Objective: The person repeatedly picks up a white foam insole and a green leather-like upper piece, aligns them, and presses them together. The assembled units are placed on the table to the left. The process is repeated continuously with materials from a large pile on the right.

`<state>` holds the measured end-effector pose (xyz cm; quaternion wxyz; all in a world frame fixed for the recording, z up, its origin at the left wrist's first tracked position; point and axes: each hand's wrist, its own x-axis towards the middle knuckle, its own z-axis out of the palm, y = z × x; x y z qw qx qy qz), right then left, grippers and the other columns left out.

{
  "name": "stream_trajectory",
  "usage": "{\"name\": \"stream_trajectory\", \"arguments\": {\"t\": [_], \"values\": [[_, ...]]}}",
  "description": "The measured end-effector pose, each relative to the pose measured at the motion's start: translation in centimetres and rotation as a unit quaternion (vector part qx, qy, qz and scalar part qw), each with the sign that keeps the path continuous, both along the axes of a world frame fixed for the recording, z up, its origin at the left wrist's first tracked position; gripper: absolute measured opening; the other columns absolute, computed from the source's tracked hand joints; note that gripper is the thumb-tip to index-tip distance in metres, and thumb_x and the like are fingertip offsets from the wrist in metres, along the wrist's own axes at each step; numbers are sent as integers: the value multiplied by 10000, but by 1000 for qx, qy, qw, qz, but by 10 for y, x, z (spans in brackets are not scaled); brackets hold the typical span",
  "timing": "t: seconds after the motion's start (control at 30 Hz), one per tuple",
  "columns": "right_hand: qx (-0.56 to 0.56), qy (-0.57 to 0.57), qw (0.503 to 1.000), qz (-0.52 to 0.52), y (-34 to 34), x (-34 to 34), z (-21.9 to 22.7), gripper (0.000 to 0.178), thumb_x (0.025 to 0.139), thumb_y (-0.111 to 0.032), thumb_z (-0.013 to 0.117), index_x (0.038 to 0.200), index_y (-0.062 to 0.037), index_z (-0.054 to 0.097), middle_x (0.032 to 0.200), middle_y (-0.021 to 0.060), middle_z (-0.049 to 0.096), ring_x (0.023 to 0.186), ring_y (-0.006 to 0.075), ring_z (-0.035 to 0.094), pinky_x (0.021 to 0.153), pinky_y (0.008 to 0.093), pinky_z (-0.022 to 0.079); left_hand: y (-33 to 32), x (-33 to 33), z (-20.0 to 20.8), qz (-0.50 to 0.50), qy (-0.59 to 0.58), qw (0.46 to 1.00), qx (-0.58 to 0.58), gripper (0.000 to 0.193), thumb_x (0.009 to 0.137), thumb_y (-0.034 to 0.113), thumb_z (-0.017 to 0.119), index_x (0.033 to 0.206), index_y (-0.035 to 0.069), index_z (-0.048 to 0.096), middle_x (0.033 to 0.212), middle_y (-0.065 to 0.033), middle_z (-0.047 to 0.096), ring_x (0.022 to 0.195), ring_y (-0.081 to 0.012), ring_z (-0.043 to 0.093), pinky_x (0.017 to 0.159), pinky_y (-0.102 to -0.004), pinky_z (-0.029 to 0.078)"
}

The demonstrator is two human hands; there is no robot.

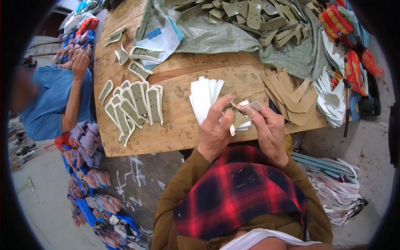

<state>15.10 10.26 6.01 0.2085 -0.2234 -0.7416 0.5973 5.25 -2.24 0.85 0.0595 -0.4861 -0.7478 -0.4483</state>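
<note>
Above the near edge of the wooden table, my two hands work on one olive flat piece with punched holes (pixel 240 119) and a white edging strip. My left hand (pixel 213 132) grips its left side, fingers curled over it. With thumb and fingers, my right hand (pixel 270 131) pinches a pale greyish end (pixel 258 105) at the upper right; whether this is strip or piece, I cannot tell. Right behind them lies a fanned stack of white strips (pixel 201 100). Several olive pieces edged in white (pixel 155 104) lie overlapping to the left.
Loose olive pieces (pixel 254 16) are heaped on a grey-green sheet (pixel 208 39) at the back. Tan V-shaped pieces (pixel 298 102) lie right, beside white pieces (pixel 329 98). A paper sheet (pixel 160 43) rests back left. Another person in blue (pixel 58 100) sits left of the table (pixel 175 137).
</note>
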Motion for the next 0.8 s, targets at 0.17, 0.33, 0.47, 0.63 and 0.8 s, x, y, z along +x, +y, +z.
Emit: {"name": "stream_trajectory", "arguments": {"t": [0.17, 0.33, 0.47, 0.63, 0.8], "values": [[-66, -22, 998, -6, 2, 2, -5, 252, 978, -128, 521, 1099, 6, 698, 828, 83, 688, 744, 70, 587, 653, 240, 458, 2, 0, -3, 16, 7, 1000, -25, 452, 649, -108, 683, 1020, 54, 482, 1307, -167, 557, 1110, -361, 611, 791, -389, 568], [-137, -6, 990, -18, 0, 1, -4, 333, 1010, -173, 440, 1103, 46, 674, 927, 90, 706, 836, 106, 624, 789, 256, 491, 5, 2, -3, 27, 18, 998, -48, 285, 723, -50, 615, 977, 41, 524, 1277, -160, 578, 1024, -319, 648, 749, -374, 563], [-168, 26, 985, -15, 0, 5, 7, 397, 1037, -223, 394, 1120, 80, 636, 973, 121, 702, 889, 151, 643, 861, 289, 509, 1, 3, -10, 47, -2, 997, -67, 302, 747, -37, 632, 1020, 34, 524, 1264, -162, 590, 978, -332, 659, 733, -379, 562], [-216, 54, 975, -5, 28, 13, 13, 360, 1034, -236, 454, 1093, 70, 634, 941, 102, 680, 827, 143, 628, 792, 277, 508, -2, 6, 12, 37, -146, 986, -64, 225, 895, 38, 610, 1115, 9, 572, 1182, -172, 627, 939, -349, 660, 743, -377, 545], [-250, -29, 950, 185, 41, 11, -11, 204, 964, -153, 601, 935, 29, 690, 790, 24, 636, 692, 82, 568, 665, 242, 477, -12, 9, 42, -99, -350, 927, -90, 249, 960, 133, 535, 1168, 0, 574, 1036, -177, 639, 925, -327, 642, 806, -369, 500]]}}
